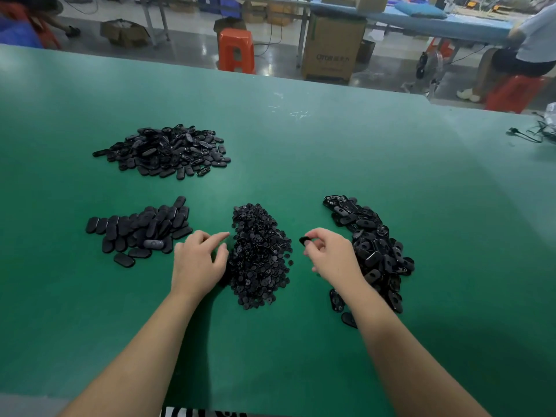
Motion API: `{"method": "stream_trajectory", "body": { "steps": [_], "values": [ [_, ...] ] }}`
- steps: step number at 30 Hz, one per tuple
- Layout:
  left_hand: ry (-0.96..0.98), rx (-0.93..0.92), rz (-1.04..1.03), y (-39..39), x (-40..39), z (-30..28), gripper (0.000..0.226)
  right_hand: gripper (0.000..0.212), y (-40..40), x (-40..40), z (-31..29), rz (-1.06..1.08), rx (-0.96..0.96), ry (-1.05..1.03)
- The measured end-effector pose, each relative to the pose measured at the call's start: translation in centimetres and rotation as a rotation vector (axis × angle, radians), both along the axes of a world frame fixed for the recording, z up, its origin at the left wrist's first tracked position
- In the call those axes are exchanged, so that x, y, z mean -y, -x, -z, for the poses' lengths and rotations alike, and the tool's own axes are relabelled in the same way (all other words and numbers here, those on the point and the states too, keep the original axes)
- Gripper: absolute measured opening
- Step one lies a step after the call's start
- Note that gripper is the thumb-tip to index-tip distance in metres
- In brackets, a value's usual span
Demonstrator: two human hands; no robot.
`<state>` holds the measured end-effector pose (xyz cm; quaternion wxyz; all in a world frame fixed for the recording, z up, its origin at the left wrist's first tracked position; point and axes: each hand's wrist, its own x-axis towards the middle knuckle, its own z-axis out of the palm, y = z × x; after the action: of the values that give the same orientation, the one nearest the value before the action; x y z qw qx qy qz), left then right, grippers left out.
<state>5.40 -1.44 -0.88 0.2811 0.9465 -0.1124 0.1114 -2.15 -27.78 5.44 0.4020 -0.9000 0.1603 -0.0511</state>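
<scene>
1. Fingers (219, 236) of the left hand (200, 260), relaxed and holding nothing, touch the left edge of a heap of small round black parts (260, 257) on the green table (301, 164).
2. Right hand (331, 254) pinches one black piece (304, 240), between that heap and a pile of oval shells (376, 251).

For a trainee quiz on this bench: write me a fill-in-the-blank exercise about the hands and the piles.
The hand pinching a small black part is the person's ___ one.
The left hand reaches the pile of small round pieces, the ___ of the three near piles.
The table is ___ in colour.
Altogether ___ piles of black parts lie on it.
Missing words: right; middle; green; four.
</scene>
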Motion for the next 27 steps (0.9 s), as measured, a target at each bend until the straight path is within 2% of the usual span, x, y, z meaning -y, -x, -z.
{"method": "stream_trajectory", "body": {
  "steps": [3,5,7,11,16,21,23,25,27],
  "values": [
    [-0.071,-0.084,0.031,-0.3,0.0,0.0,0.052,0.025,0.9,-1.7,0.8,0.160,0.115,-0.361],
    [-0.124,-0.138,0.037,-0.6,-0.1,0.0,0.061,0.019,1.6,-2.8,1.6,0.236,0.178,-0.443],
    [-0.173,-0.172,0.041,-1.0,0.2,-0.3,0.065,0.009,2.0,-3.8,2.4,0.290,0.215,-0.462],
    [-0.181,-0.218,-0.011,-1.8,0.9,-1.1,0.065,0.023,2.9,-5.5,4.2,0.316,0.271,-0.459],
    [-0.206,-0.166,-0.008,-1.8,1.0,-0.9,0.064,0.027,3.2,-5.6,5.5,0.323,0.317,-0.475],
    [-0.226,-0.179,0.003,-2.4,1.0,-0.8,0.050,0.033,3.1,-5.2,5.8,0.287,0.320,-0.532],
    [-0.191,-0.153,-0.003,-2.4,0.9,-0.5,0.049,0.035,3.0,-5.1,5.9,0.284,0.332,-0.500],
    [-0.077,-0.125,-0.027,-2.2,0.8,-0.2,0.048,0.037,3.0,-5.0,5.9,0.280,0.345,-0.462],
    [0.047,-0.112,-0.061,-2.2,0.5,0.2,0.034,0.038,3.0,-4.9,5.9,0.283,0.343,-0.457]
  ]
}}
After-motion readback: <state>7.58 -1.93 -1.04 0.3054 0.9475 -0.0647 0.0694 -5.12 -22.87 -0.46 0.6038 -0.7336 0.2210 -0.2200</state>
